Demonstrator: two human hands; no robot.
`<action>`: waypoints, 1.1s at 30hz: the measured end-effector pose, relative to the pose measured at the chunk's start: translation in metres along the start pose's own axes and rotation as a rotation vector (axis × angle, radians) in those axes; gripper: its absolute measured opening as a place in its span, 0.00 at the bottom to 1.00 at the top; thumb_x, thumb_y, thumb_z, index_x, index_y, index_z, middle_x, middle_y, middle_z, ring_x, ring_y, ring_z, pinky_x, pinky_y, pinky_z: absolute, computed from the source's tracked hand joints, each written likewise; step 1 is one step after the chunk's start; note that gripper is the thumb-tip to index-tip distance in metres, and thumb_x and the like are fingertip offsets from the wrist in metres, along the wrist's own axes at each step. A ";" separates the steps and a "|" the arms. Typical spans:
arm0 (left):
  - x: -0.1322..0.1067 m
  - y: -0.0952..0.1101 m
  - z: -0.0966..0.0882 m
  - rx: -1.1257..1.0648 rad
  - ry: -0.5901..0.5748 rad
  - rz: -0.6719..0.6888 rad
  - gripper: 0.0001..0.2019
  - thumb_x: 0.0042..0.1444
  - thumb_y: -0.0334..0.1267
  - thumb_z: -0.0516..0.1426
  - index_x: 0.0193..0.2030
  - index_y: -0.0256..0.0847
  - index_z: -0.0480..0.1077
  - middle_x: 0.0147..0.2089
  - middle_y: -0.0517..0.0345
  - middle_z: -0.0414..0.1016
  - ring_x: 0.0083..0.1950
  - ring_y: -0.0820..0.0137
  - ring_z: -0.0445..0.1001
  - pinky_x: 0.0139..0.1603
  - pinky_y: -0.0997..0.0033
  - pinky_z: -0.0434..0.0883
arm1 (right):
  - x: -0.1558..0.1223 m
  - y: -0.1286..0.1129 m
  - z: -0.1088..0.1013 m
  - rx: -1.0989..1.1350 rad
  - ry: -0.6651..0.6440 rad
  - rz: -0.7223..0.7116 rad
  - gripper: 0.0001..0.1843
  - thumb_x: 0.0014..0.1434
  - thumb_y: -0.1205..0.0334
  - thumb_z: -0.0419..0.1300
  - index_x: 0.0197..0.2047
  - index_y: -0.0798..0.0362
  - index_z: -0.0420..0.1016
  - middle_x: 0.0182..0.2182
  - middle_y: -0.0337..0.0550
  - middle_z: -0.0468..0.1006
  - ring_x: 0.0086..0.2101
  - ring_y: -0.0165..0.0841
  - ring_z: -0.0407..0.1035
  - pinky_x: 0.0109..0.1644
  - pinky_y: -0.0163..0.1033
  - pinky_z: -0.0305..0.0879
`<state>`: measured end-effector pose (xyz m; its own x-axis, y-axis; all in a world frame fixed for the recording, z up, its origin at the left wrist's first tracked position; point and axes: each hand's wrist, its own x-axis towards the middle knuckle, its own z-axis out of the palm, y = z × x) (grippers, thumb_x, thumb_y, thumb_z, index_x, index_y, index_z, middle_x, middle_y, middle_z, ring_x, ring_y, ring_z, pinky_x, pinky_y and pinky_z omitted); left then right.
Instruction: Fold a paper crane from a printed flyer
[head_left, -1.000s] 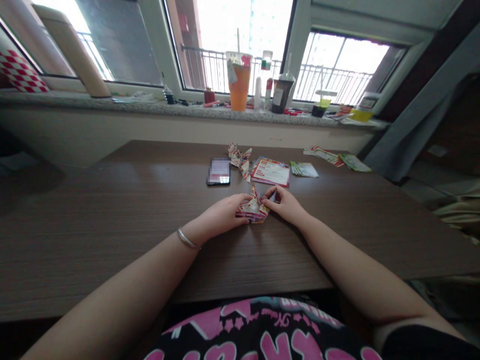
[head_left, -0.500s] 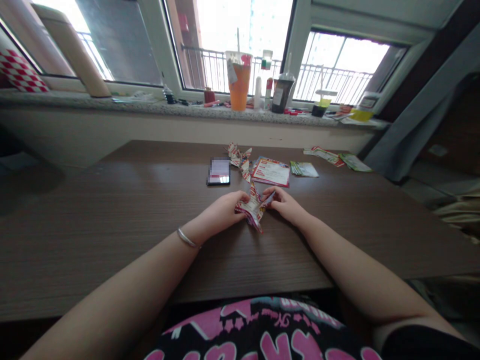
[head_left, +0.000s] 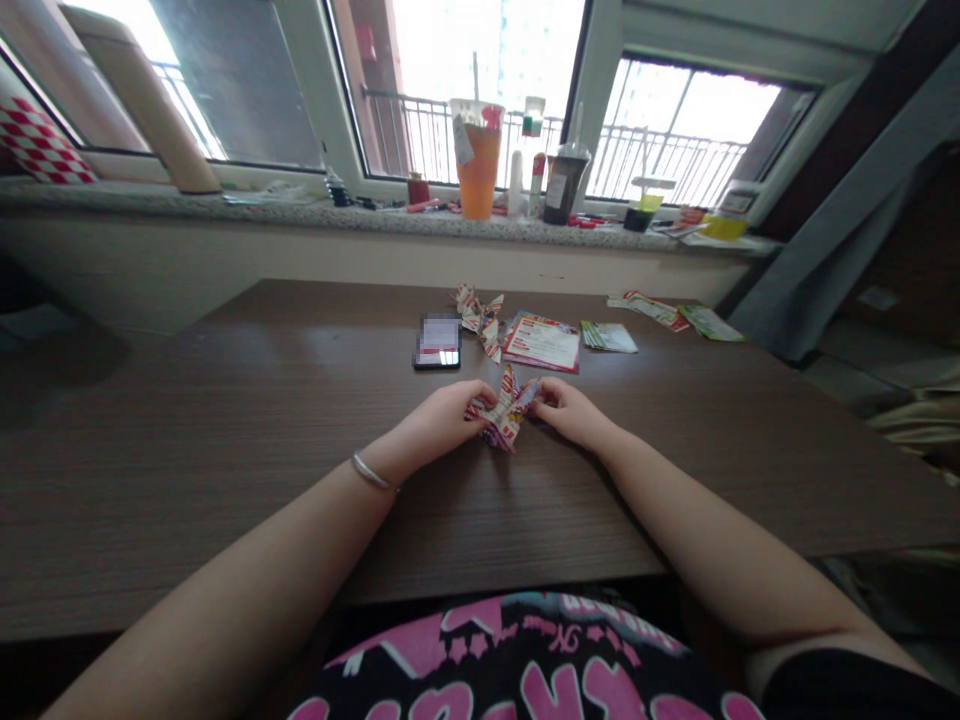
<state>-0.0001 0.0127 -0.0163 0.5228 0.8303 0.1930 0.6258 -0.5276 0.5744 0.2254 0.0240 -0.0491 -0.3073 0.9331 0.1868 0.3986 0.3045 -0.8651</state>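
Observation:
A folded piece of printed paper [head_left: 504, 412], red, white and purple with several pointed flaps, is held just above the table between both hands. My left hand [head_left: 459, 412] pinches its left side, with the fingers closed on it. On the other side my right hand [head_left: 568, 408] grips the upper right flap between thumb and fingers. Beyond them lie more folded paper pieces [head_left: 480, 318] in similar print. A stack of printed sheets [head_left: 541, 343] with red borders is to their right, and a phone [head_left: 438, 342] lies to their left.
Green-and-white paper packets [head_left: 609, 338] and red-and-green ones [head_left: 652, 311] lie at the table's back right. Along the windowsill [head_left: 300, 215] stand an orange drink cup [head_left: 477, 165], a dark cup [head_left: 564, 185] and several small bottles. The brown table [head_left: 225, 430] reaches toward the wall below the window.
The folded paper has turned slightly, and its lower tip has drawn up. My right hand has shifted a little to the right along the flap. The left hand has barely moved.

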 end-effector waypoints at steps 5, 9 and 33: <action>0.000 0.002 -0.001 -0.073 -0.004 -0.033 0.09 0.49 0.33 0.57 0.39 0.41 0.72 0.41 0.56 0.77 0.43 0.64 0.75 0.47 0.62 0.71 | 0.000 0.002 -0.003 0.061 -0.064 0.034 0.07 0.53 0.61 0.58 0.35 0.54 0.71 0.29 0.38 0.74 0.32 0.31 0.69 0.42 0.39 0.65; 0.000 0.004 -0.001 -0.184 0.021 -0.085 0.08 0.49 0.32 0.57 0.37 0.40 0.72 0.39 0.57 0.77 0.40 0.66 0.76 0.46 0.64 0.72 | -0.002 0.000 -0.003 0.098 -0.123 -0.008 0.08 0.54 0.59 0.57 0.36 0.54 0.72 0.34 0.40 0.77 0.37 0.32 0.70 0.47 0.40 0.64; 0.003 0.013 0.008 -0.831 0.337 -0.289 0.45 0.45 0.37 0.66 0.65 0.46 0.45 0.70 0.39 0.45 0.50 0.64 0.75 0.55 0.60 0.70 | -0.003 -0.020 0.001 0.383 0.221 0.118 0.18 0.46 0.47 0.62 0.30 0.50 0.62 0.25 0.36 0.72 0.28 0.29 0.66 0.30 0.34 0.63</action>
<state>0.0145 0.0070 -0.0148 0.1353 0.9858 0.0995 0.0238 -0.1037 0.9943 0.2173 0.0152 -0.0330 -0.0710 0.9883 0.1353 0.0589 0.1396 -0.9885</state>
